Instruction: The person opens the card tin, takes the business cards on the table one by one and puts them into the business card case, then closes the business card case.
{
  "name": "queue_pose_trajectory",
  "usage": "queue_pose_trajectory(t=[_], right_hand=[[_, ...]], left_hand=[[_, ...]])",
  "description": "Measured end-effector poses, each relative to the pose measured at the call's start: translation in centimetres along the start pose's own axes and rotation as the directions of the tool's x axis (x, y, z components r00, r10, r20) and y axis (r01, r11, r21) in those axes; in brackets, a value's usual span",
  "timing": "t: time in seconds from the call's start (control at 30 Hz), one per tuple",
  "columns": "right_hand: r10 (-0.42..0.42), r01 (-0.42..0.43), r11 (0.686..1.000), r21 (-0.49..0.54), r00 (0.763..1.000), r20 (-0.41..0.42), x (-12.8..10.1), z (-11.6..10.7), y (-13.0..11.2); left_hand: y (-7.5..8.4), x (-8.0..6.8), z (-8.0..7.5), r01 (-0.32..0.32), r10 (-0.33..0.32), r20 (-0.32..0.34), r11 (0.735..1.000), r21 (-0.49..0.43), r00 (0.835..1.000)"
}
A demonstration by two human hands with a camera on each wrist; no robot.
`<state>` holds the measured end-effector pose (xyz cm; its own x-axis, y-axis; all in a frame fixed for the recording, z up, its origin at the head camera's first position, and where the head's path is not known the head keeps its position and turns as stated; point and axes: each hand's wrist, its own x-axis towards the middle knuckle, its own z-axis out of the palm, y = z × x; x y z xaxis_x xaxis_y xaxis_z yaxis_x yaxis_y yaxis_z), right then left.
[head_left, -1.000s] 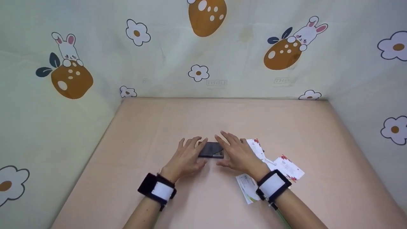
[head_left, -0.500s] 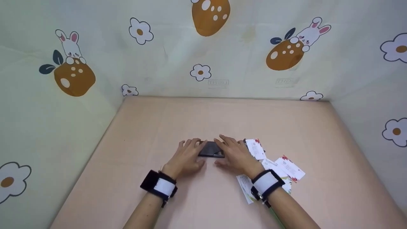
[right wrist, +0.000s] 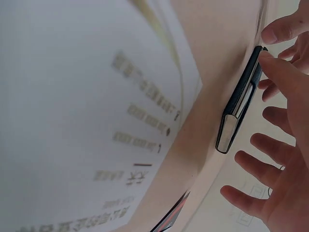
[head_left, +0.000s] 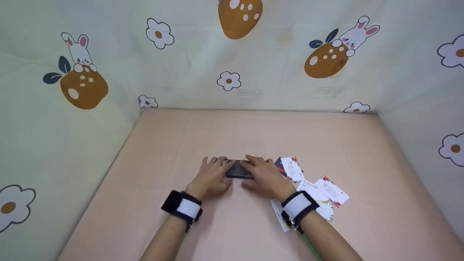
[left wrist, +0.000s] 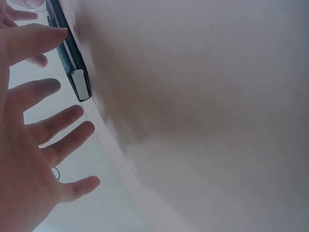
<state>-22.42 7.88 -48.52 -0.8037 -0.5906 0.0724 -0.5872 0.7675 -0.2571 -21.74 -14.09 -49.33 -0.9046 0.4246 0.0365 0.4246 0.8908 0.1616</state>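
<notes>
- Centrally, a black card case (head_left: 237, 169) lies on the pink surface (head_left: 177, 141), between the left grip (head_left: 211, 175) and the right grip (head_left: 267, 175).
- Both grips are released, fingers spread at the case's ends.
- Rightward, loose business cards (head_left: 330, 191) lie, some overlapping, beside the right wrist strap (head_left: 300, 207).

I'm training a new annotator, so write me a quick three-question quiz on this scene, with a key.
1. Multiple choice: in the head view, where is the dark case?
A) against the back wall
B) between the left hand and the right hand
C) beneath a wristband
2. Short answer: on which side of the dark case, the person's own left or right, do the loose cards lie?
3. True or false: those loose cards are squared up in one neat stack.

Key:
1: B
2: right
3: false; they lie spread out, some overlapping.
</notes>
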Motion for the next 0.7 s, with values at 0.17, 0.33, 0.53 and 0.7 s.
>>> queue_pose_trajectory(t=[0.17,0.33,0.53,0.7], right_hand=[[-0.016,0.015,1.000,-0.020,1.000,-0.018,0.28,0.25,-0.10],[-0.004,0.004,1.000,-0.007,1.000,0.000,0.41,0.46,-0.26],[-0.004,0.004,1.000,-0.018,1.000,0.007,0.68,0.28,-0.51],[-0.020,0.020,0.999,-0.044,1.000,0.002,0.99,0.31,-0.86]], left_hand=[[-0.14,0.19,0.03,0.008,-0.008,0.015,0.999,0.034,1.000],[-0.22,0.11,0.01,0.013,-0.014,0.020,0.999,0.044,1.000],[-0.57,0.15,0.21,0.001,-0.001,-0.009,1.000,0.020,1.000],[-0.93,0.06,0.33,0.007,-0.007,-0.008,1.000,-0.004,1.000]])
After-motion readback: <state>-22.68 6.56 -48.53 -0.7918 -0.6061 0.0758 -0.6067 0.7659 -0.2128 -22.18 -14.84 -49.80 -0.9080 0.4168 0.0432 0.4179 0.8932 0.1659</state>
